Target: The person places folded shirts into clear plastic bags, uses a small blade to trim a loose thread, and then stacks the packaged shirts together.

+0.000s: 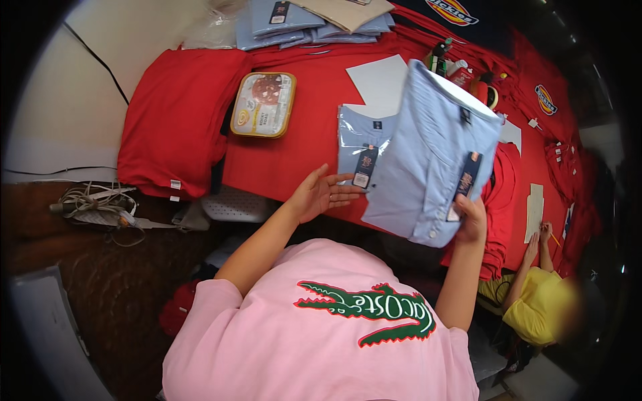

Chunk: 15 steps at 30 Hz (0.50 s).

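Observation:
A folded light-blue shirt (428, 147) is held up over the table, with a dark hang tag (470, 170) on its front and a white edge showing at its top. My right hand (472, 217) grips its lower right side, thumb in front near the tag. My left hand (324, 196) has its fingers stretched out and apart, holding nothing. Its fingertips come close to another folded blue shirt in clear plastic (354, 137), which lies on the red-covered table (307, 157). Whether they touch it I cannot tell.
Red folded garments (177, 113) lie left, beside a lidded plastic tub (263, 105). Bagged blue shirts (281, 27) are stacked at the back. White sheets (381, 83) and small bottles (458, 69) lie behind the held shirt. A person in yellow (540, 304) writes at the right. Cables (97, 200) lie at left.

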Tool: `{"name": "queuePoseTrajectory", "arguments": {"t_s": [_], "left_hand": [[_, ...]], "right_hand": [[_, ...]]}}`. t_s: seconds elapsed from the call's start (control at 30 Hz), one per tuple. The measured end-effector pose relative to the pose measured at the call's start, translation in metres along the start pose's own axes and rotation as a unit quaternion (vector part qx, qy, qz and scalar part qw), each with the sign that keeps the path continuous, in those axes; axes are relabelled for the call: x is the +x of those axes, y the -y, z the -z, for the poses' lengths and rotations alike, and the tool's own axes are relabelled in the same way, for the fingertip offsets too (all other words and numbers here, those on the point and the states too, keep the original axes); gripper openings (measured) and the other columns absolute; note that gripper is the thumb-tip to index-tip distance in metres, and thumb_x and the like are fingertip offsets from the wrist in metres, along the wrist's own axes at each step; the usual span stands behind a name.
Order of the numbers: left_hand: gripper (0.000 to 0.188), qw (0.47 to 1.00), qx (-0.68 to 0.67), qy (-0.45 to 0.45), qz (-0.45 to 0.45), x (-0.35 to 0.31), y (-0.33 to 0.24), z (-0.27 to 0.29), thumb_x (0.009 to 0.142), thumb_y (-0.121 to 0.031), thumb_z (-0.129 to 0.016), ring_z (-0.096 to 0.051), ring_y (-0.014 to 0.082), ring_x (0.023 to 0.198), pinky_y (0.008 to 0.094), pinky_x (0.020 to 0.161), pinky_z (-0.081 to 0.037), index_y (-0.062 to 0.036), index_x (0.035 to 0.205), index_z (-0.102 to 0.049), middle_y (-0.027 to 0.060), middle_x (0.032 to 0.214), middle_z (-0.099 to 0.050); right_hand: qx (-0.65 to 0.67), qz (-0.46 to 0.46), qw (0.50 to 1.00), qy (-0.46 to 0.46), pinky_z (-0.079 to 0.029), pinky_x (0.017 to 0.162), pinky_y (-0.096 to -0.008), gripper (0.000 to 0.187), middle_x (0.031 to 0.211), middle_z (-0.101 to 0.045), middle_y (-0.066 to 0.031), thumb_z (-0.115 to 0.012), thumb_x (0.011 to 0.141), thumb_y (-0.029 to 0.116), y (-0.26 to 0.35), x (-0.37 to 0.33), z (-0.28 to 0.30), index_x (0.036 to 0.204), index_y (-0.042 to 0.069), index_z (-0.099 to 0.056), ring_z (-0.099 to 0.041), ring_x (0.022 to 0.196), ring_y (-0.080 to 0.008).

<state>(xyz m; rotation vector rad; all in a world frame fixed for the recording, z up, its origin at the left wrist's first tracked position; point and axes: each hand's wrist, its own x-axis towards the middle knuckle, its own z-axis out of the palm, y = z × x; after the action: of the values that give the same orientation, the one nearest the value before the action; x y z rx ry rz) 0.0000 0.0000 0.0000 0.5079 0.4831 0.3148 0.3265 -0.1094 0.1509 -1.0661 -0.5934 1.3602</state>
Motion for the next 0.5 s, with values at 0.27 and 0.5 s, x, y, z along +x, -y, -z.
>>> {"name": "queuePoseTrajectory", "arguments": {"t_s": [0.27, 0.5], "left_hand": [[0.120, 0.981, -0.112, -0.058, -0.148, -0.005, -0.078, 0.053, 0.086, -0.094, -0.036, -0.050, 0.0316, 0.142, 0.0491, 0.120, -0.037, 0.0010, 0.158, -0.036, 0.0154, 0.158, -0.048], [0.067, 0.957, 0.174, -0.209, -0.099, -0.051, -0.061, 0.123, 0.092, -0.015, -0.079, -0.060, 0.0250, 0.128, 0.0414, 0.110, -0.048, -0.0010, 0.148, -0.047, 0.0148, 0.141, -0.062]], "right_hand": [[-0.092, -0.186, 0.978, 0.010, -0.059, 0.081, -0.0335, 0.041, 0.106, -0.075, -0.0073, -0.083, 0.084, 0.015, -0.117, 0.074, -0.082, 0.120, 0.002, -0.069, -0.073, 0.090, -0.0174], [-0.339, -0.117, 0.932, -0.051, -0.055, 0.084, -0.0365, 0.048, 0.103, -0.075, -0.0130, -0.087, 0.084, 0.032, -0.258, 0.061, -0.102, 0.112, -0.003, -0.071, -0.070, 0.090, -0.0234]]}}
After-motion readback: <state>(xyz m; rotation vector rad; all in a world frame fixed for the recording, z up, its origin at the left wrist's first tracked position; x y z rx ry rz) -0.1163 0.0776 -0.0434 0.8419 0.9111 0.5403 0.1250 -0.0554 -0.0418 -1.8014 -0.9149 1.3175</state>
